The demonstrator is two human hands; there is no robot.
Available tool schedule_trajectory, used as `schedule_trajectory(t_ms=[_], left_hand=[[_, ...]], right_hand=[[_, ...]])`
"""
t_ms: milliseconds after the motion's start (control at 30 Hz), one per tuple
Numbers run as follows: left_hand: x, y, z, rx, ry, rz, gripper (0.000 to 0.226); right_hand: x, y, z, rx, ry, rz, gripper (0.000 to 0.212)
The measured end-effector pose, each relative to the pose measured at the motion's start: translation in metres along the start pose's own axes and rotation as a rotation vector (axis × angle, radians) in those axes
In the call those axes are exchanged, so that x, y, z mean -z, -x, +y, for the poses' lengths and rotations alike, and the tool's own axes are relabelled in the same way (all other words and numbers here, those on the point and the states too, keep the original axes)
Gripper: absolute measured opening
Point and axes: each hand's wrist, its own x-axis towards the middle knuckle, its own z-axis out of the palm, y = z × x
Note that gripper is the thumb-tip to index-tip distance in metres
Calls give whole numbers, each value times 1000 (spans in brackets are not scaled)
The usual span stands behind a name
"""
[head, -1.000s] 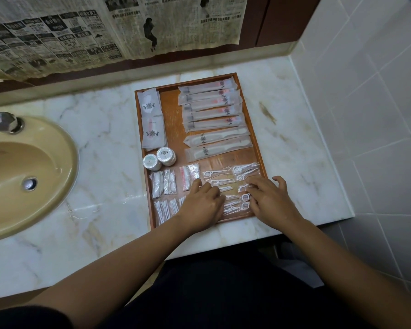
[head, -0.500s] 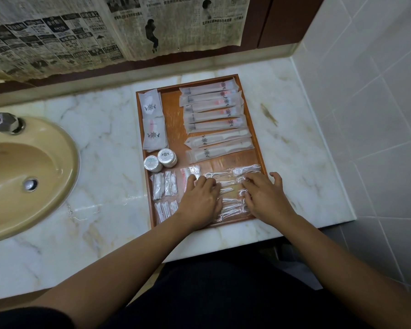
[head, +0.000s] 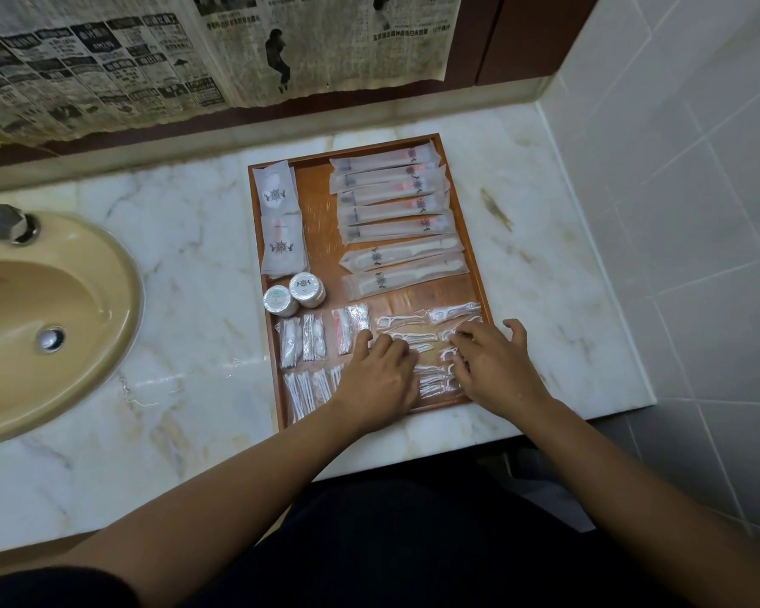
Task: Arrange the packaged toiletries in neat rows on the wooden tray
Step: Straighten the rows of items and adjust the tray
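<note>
A pale marble counter (head: 172, 265) fills the view. A tiled wall (head: 676, 212) rises along its 3 o'clock side, and sheets of newspaper (head: 106, 68) hang at 11 to 12 o'clock. A beige sink (head: 62, 344) is set into the counter at 9 o'clock, with a metal tap knob (head: 3, 221) on its rim.

The wooden tray (head: 319, 212) lies at the centre of the counter, its long sides running from 12 to 6 o'clock. Both hands rest palm-down at the tray's 5 o'clock end. The left hand (head: 380, 381) and the right hand (head: 496, 366) lie side by side with fingers spread and fairly straight. Their tips press on the clear floss pick packets (head: 406, 322), and neither hand grips anything.

At the tray's 1 o'clock part, long frosted packs (head: 391, 190) lie crosswise in a column. Two comb packs (head: 404, 267) sit just below them. Two flat white sachets (head: 277, 199) lie end to end at 11 o'clock. Cotton swab packets (head: 301, 344) stand in two rows at 7 o'clock, and two round white pucks (head: 306, 289) touch each other just above them.
</note>
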Motion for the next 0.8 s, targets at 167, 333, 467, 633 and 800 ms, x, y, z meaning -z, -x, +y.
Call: schedule_trajectory(t_ms=[167, 333, 467, 633, 800], left_hand=[[-2, -6, 5, -28, 18, 14, 38], [6, -5, 2, 45, 54, 47, 44], [9, -3, -4, 110, -9, -56, 55], [6, -5, -4, 84, -31, -91, 56], [5, -9, 1, 67, -32, -77, 56]], right_hand=[[-1, -1, -4, -14, 15, 22, 27], [5, -10, -5, -34, 0, 135, 29], [3, -19, -7, -17, -2, 78, 36], [0, -19, -3, -4, 22, 2, 39], [2, -18, 0, -4, 38, 1, 43]])
